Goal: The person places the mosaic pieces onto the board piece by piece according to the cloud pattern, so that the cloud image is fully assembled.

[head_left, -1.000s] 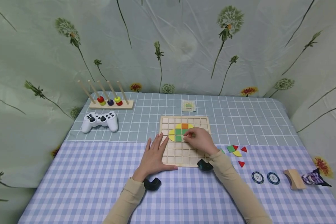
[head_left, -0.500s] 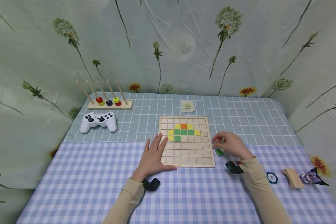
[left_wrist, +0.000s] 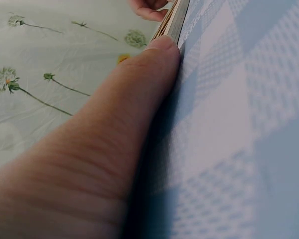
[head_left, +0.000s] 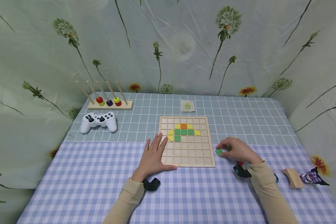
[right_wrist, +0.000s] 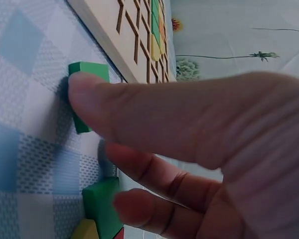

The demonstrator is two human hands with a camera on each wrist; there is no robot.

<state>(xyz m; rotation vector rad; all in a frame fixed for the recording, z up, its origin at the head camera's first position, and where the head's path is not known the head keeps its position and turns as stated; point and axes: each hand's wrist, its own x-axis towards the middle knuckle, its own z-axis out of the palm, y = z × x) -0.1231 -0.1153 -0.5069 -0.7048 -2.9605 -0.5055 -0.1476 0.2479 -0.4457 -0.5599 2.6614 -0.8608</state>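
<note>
Bench [head_left: 72,186]: carries gridded board [head_left: 194,152], liable to skew if bumped. Left hand [head_left: 152,157]: fingers spread over board's left edge. Right hand [head_left: 237,151]: fingers narrow at green square [head_left: 218,152], beside board's right edge; grip unclear, shallow pinch risks slipping.

A grey gridded cloth [head_left: 249,121] at the back and a blue-and-white checked cloth [head_left: 86,174] in front cover the table [head_left: 190,196]. On the grey one lie a pegged bead stand [head_left: 110,106], a white controller [head_left: 99,122] and a small card [head_left: 187,106]; a wooden grid board [head_left: 191,161] spans both. Right of it lie green tiles [head_left: 218,152], a red piece [head_left: 240,163], an arched wooden block [head_left: 294,179] and a purple-and-black item [head_left: 312,177].
</note>
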